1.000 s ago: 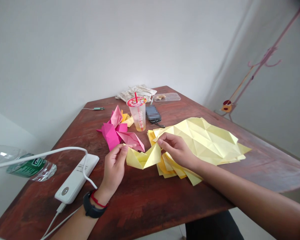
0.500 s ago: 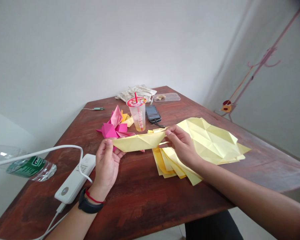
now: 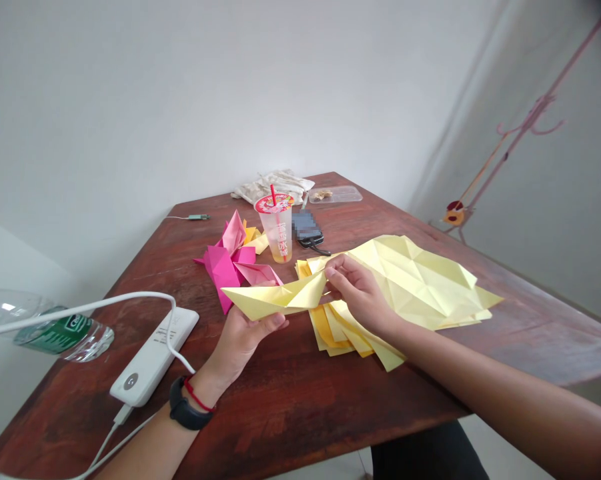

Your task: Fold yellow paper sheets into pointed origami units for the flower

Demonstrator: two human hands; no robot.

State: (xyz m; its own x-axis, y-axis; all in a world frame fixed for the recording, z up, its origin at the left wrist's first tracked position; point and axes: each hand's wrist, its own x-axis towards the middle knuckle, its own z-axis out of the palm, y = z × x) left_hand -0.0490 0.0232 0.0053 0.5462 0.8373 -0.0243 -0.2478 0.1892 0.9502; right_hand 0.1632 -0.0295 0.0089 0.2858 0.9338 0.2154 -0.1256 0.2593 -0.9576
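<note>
A pale yellow folded paper boat (image 3: 275, 299) is held above the table between both hands. My left hand (image 3: 247, 337) is closed around its underside, the thumb lying along the near side. At the boat's right tip, my right hand (image 3: 355, 290) pinches the paper between thumb and fingers. Behind the boat lie pink and magenta folded paper pieces (image 3: 223, 270). To the right, creased yellow paper sheets (image 3: 415, 277) are stacked in a loose fan, partly hidden by my right hand and forearm.
A plastic drink cup (image 3: 276, 233) with a red straw stands behind the boat, beside a dark phone-like device (image 3: 307, 228). A white power strip (image 3: 153, 360) with cables and a water bottle (image 3: 63, 330) are at left. Farther back are a whitish cloth (image 3: 270, 185) and a clear tray (image 3: 347, 194).
My left hand has shifted from the boat's left tip to its underside, moving right. The boat's left tip is now free, and its sides have spread slightly. My right hand stays at the right tip.
</note>
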